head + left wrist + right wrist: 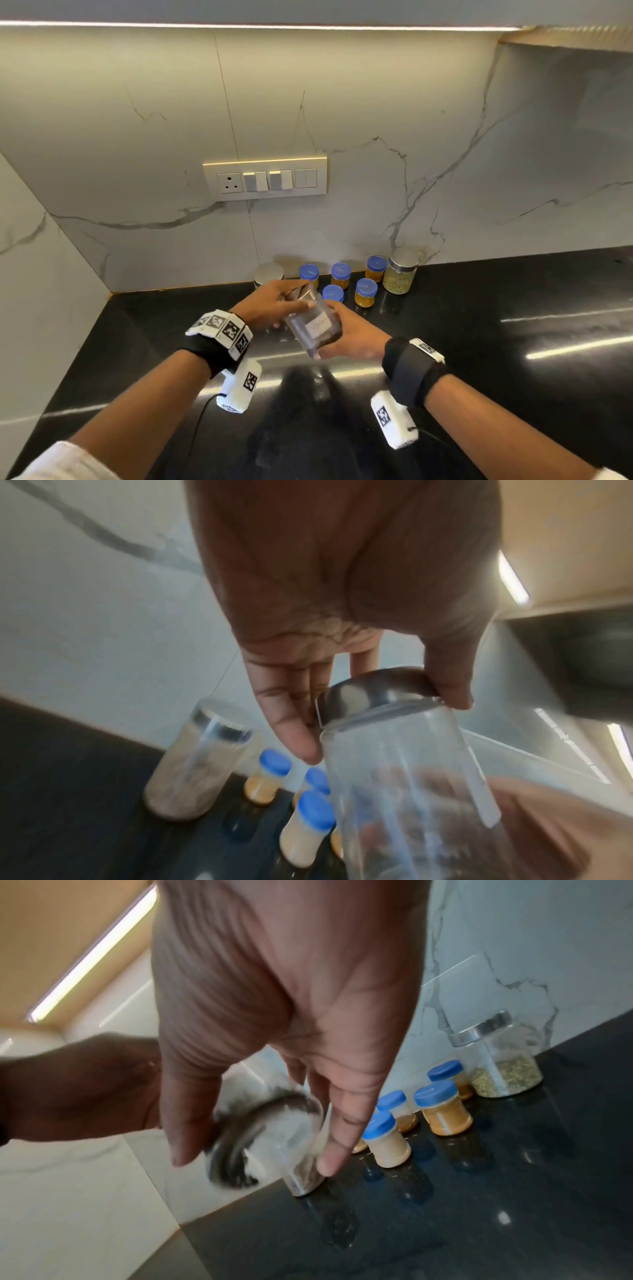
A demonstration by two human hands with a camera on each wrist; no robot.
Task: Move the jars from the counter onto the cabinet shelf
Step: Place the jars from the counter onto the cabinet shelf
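Note:
A clear jar (pixel 313 325) with a steel lid (pixel 373 693) and dark contents at its base hangs tilted just above the black counter (pixel 479 359). My left hand (pixel 287 301) grips the lid end with thumb and fingers. My right hand (pixel 337 337) wraps around the jar's body and base (pixel 274 1139). Behind them on the counter stand a steel-lidded jar (pixel 269 274) of pale powder, several small blue-capped jars (pixel 365 291) of yellow-orange powder, and a steel-lidded jar of greenish seeds (pixel 400 275). No cabinet shelf is clearly in view.
A marble backsplash carries a switch plate (pixel 265 178) above the jars. A side wall (pixel 41 274) closes the counter on the left. An under-cabinet light strip (pixel 239 24) runs along the top. The counter stretches away to the right.

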